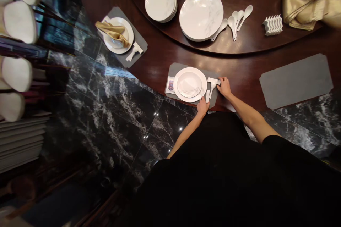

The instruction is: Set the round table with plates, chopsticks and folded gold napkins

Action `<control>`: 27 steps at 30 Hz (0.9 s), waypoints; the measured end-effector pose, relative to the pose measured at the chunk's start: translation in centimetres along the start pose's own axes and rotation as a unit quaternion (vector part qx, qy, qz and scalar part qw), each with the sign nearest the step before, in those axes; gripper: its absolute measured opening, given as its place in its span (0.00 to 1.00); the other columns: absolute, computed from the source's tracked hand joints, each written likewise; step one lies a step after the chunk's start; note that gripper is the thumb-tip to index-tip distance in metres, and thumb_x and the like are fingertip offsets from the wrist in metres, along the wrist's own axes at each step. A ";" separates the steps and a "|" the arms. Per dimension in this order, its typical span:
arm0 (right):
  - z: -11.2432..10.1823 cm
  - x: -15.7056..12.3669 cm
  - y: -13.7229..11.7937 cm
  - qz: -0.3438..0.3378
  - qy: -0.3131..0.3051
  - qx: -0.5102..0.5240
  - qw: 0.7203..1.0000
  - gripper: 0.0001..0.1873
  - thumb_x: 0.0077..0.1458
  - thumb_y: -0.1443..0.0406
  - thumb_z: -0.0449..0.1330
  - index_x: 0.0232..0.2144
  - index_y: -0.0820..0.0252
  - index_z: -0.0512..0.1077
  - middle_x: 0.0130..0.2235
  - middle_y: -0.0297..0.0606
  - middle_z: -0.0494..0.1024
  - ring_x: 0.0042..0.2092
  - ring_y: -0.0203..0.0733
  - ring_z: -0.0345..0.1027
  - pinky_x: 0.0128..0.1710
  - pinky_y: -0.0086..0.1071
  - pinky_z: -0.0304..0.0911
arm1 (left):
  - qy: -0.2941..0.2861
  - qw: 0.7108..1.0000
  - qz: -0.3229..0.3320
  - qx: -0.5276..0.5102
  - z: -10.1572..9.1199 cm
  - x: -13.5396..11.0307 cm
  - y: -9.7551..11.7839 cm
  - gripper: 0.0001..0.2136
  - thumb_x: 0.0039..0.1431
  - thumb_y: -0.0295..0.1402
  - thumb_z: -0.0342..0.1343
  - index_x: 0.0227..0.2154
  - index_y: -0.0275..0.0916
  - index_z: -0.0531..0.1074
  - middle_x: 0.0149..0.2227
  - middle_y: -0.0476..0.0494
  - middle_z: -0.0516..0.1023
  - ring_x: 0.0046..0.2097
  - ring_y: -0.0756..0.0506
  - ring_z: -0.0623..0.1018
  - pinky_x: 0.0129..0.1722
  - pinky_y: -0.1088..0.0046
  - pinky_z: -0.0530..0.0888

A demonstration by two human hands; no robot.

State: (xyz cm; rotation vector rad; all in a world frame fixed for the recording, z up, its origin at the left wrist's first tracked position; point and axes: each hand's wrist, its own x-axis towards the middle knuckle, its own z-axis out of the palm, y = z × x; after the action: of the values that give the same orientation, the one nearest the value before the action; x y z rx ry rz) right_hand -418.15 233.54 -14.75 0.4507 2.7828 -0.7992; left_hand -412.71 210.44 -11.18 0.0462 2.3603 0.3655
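My left hand is at the lower rim of the place setting, its fingers closed at the bottom end of a narrow white strip, perhaps a wrapped toothpick or chopstick sleeve. My right hand pinches the right end of a white chopstick rest. A white spoon lies with its head against that rest and its handle towards me. To their left, a small plate sits on a larger white plate. A printed packet rests at the left end of the grey placemat.
On the raised turntable are stacked bowls, large plates, several spoons, a group of rests and gold napkins. A bare placemat lies right; another setting with a folded napkin is left. Chairs line the far left.
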 end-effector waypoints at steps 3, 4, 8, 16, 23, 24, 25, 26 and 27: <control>-0.7 1.6 0.0 -0.081 -0.036 -0.025 0.996 0.35 0.68 0.66 0.61 0.75 0.62 0.70 0.71 0.61 0.71 0.67 0.69 0.64 0.68 0.61 0.67 | 0.013 1.000 0.005 0.002 0.1 -0.1 0.7 0.20 0.79 0.43 0.59 0.65 0.39 0.67 0.61 0.26 0.80 0.58 0.33 0.86 0.56 0.63 0.77; -0.8 1.9 0.0 -0.107 -0.052 -0.031 0.992 0.34 0.69 0.67 0.60 0.75 0.60 0.70 0.72 0.60 0.71 0.68 0.68 0.64 0.68 0.61 0.66 | 0.015 1.000 0.008 0.000 0.2 0.0 0.9 0.19 0.79 0.42 0.58 0.65 0.39 0.67 0.62 0.27 0.80 0.58 0.34 0.86 0.55 0.64 0.78; -0.9 2.7 0.3 -0.182 -0.109 -0.036 0.977 0.30 0.72 0.69 0.55 0.73 0.58 0.75 0.69 0.54 0.76 0.65 0.61 0.67 0.68 0.53 0.66 | 0.013 1.000 0.010 -0.008 0.5 0.3 1.2 0.18 0.79 0.38 0.57 0.65 0.41 0.67 0.64 0.28 0.77 0.59 0.34 0.85 0.56 0.64 0.77; -0.4 2.6 1.2 -0.202 -0.118 -0.024 0.972 0.33 0.68 0.73 0.56 0.73 0.62 0.74 0.68 0.55 0.78 0.65 0.61 0.72 0.68 0.51 0.69 | -0.006 0.999 -0.013 -0.038 0.8 0.1 0.3 0.15 0.79 0.36 0.57 0.63 0.41 0.69 0.62 0.28 0.78 0.60 0.34 0.85 0.58 0.61 0.77; -0.1 1.7 1.6 -0.204 -0.093 0.003 0.975 0.33 0.67 0.71 0.55 0.72 0.65 0.73 0.67 0.56 0.79 0.66 0.61 0.72 0.69 0.52 0.69 | -0.010 0.998 -0.030 -0.057 0.4 -0.2 0.0 0.11 0.80 0.37 0.57 0.59 0.41 0.70 0.58 0.29 0.82 0.61 0.36 0.83 0.59 0.63 0.75; 0.0 1.7 1.7 -0.203 -0.090 0.008 0.975 0.32 0.67 0.71 0.55 0.71 0.66 0.73 0.67 0.57 0.79 0.67 0.62 0.72 0.69 0.53 0.69 | -0.011 0.997 -0.034 -0.061 0.4 -0.1 0.0 0.11 0.79 0.37 0.58 0.58 0.41 0.70 0.58 0.29 0.82 0.61 0.36 0.83 0.59 0.63 0.75; 0.0 1.6 1.8 -0.202 -0.087 0.012 0.975 0.32 0.66 0.71 0.56 0.71 0.66 0.74 0.67 0.57 0.79 0.67 0.62 0.72 0.70 0.53 0.69 | -0.012 0.997 -0.037 -0.067 0.4 -0.1 0.0 0.11 0.79 0.37 0.58 0.58 0.41 0.70 0.58 0.30 0.83 0.61 0.36 0.83 0.59 0.64 0.75; 0.1 1.6 1.8 -0.201 -0.084 0.017 0.976 0.32 0.66 0.71 0.56 0.70 0.67 0.74 0.67 0.58 0.79 0.67 0.63 0.72 0.70 0.54 0.69 | -0.011 0.996 -0.040 -0.074 0.4 0.0 -0.1 0.11 0.79 0.37 0.59 0.57 0.41 0.70 0.57 0.30 0.83 0.61 0.36 0.83 0.59 0.64 0.75; 0.2 1.6 1.9 -0.200 -0.082 0.021 0.976 0.32 0.65 0.72 0.56 0.69 0.66 0.74 0.66 0.58 0.80 0.67 0.63 0.72 0.70 0.54 0.69 | -0.009 0.996 -0.041 -0.080 0.4 0.0 -0.1 0.10 0.79 0.36 0.59 0.57 0.42 0.70 0.57 0.31 0.83 0.61 0.37 0.83 0.59 0.64 0.75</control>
State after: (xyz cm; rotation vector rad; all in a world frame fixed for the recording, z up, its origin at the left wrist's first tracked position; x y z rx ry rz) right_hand -418.98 235.33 -16.28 -0.1751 2.7365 -0.9283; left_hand -412.39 210.44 -11.50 -0.1229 2.2996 0.5110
